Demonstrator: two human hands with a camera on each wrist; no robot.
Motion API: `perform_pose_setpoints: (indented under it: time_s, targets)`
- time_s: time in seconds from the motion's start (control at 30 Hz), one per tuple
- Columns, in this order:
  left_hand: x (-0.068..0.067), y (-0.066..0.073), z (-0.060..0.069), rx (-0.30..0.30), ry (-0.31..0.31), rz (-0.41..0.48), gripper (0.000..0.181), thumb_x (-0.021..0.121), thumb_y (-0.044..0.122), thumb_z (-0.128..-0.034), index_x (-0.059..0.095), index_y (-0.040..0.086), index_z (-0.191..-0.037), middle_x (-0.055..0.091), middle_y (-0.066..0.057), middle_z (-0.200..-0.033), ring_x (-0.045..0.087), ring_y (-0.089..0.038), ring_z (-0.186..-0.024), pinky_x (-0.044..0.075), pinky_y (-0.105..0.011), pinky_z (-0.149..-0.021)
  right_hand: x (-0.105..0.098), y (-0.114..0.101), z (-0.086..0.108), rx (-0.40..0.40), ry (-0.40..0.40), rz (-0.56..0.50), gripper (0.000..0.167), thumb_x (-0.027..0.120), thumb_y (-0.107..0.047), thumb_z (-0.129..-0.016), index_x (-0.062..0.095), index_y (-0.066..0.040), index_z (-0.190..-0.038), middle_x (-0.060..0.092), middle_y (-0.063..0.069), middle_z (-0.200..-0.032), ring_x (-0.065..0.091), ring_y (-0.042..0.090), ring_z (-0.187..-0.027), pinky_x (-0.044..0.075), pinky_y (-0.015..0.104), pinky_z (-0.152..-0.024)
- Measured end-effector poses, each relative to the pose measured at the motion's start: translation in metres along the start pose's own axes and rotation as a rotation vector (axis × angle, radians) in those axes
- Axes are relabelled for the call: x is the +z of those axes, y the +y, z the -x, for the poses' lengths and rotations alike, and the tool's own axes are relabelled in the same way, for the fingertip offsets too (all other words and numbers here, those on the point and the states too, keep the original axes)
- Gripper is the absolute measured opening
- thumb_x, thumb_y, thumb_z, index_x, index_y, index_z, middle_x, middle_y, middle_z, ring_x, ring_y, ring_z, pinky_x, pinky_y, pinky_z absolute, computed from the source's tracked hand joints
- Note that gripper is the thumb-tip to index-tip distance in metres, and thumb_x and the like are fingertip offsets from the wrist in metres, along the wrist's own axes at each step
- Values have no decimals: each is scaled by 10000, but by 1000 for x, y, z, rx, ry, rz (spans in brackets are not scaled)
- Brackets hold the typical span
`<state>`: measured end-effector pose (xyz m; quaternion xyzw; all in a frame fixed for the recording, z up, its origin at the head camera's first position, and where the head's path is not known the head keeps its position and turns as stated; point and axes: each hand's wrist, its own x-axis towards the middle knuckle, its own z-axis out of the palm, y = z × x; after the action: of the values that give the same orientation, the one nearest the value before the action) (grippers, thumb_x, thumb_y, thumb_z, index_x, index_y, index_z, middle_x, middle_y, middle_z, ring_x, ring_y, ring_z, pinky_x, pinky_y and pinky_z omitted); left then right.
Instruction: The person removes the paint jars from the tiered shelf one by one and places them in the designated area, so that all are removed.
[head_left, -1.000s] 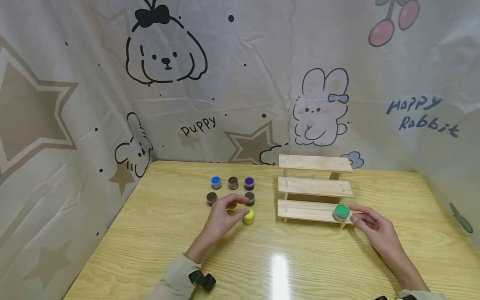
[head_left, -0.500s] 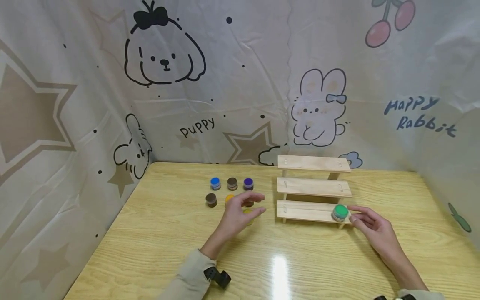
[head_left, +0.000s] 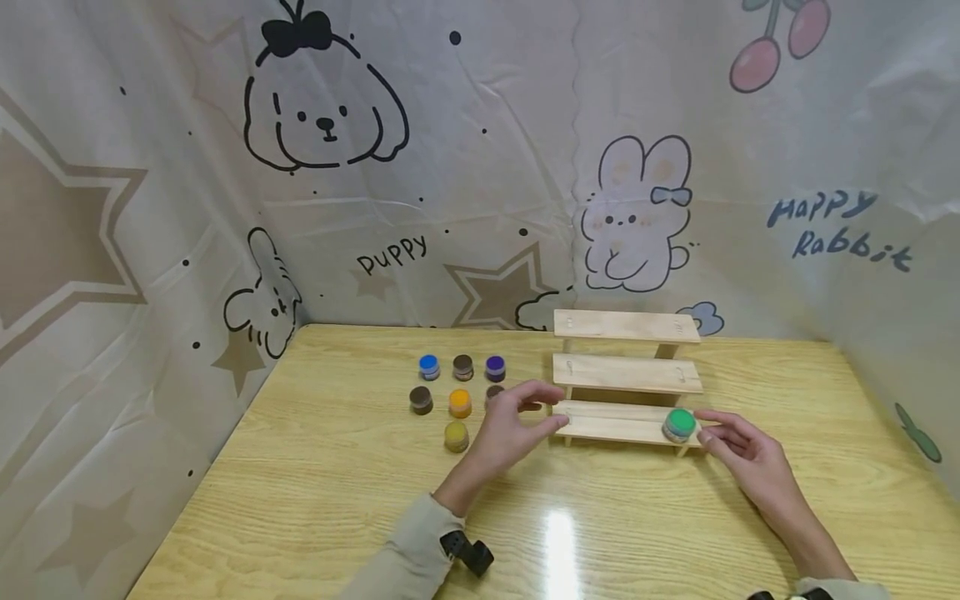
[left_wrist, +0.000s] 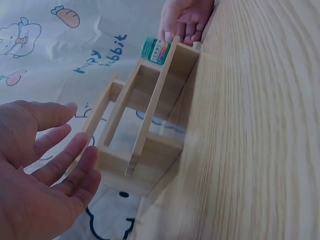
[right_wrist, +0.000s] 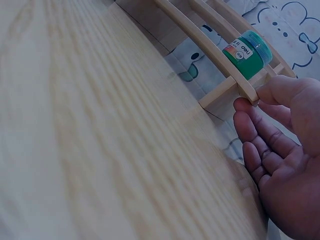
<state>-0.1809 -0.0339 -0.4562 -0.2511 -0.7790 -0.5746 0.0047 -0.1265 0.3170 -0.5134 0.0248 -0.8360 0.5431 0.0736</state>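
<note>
A stepped three-tier wooden shelf [head_left: 626, 375] stands on the table. On the right end of its lowest tier sits a green-lidded paint jar [head_left: 680, 424], whose printed label shows in the right wrist view. My right hand [head_left: 753, 458] pinches the right end of that lowest board between thumb and fingers, beside the jar. With fingers spread and nothing between them, my left hand [head_left: 513, 429] hovers by the shelf's left end. In the left wrist view, the fingers [left_wrist: 65, 160] look apart from the boards, though touch is hard to judge.
Left of the shelf stand several small jars: blue [head_left: 429, 367], purple [head_left: 495, 368], orange [head_left: 460, 403], dull yellow [head_left: 456, 437], and dark-lidded ones [head_left: 422, 400]. One dark jar is partly behind my left hand. A printed cloth [head_left: 480, 167] hangs behind the table.
My left hand has moved right from over the jars to the shelf's left end, uncovering the orange and dull yellow jars and hiding the bright yellow one. My right hand stays put.
</note>
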Motion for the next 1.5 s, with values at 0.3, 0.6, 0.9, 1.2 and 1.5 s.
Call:
perform_pose_setpoints:
  time_s: [0.3,0.6,0.9,1.2,1.5]
  targets:
    - [21,4,-7,9,-26,44,275,789,95,-913,722,81,-1179,727,-102,-1169,668,-236,-1102,532,-448,-1009,-2,-1,1,1,10,-10,400,621,-201,-1048,582,5,-1388,738,-42,-1033,671,15,-924,519,105,-811]
    - [40,9,-15,34,-43,40,293,798,77,-899,719,28,-1177,732,-99,-1170,678,-194,-1089,544,-326,-984,-3,-1,1,-3,-8,-30,402,610,-199,-1053,576,-4,-1403,733,-49,-1056,671,27,-949,522,112,-830]
    - [59,13,-17,50,-70,48,316,787,104,-912,707,38,-1211,726,-46,-1202,666,-143,-1109,531,-308,-994,-2,-1,2,-16,-15,-10,394,602,-201,-1058,579,-3,-1398,732,-50,-1055,670,27,-939,519,109,-832]
    - [82,18,-24,25,-78,44,319,804,107,-900,714,55,-1201,729,-5,-1189,654,-70,-1091,518,-239,-980,-2,-4,1,-1,-5,-8,404,610,-206,-1053,574,-1,-1400,733,-44,-1057,668,23,-939,508,97,-828]
    - [100,21,-34,-23,-97,18,355,813,126,-900,709,69,-1235,720,-1,-1199,660,-75,-1107,520,-196,-960,-3,-5,1,-1,-13,-5,405,602,-212,-1058,573,1,-1400,735,-39,-1062,676,37,-935,517,112,-822]
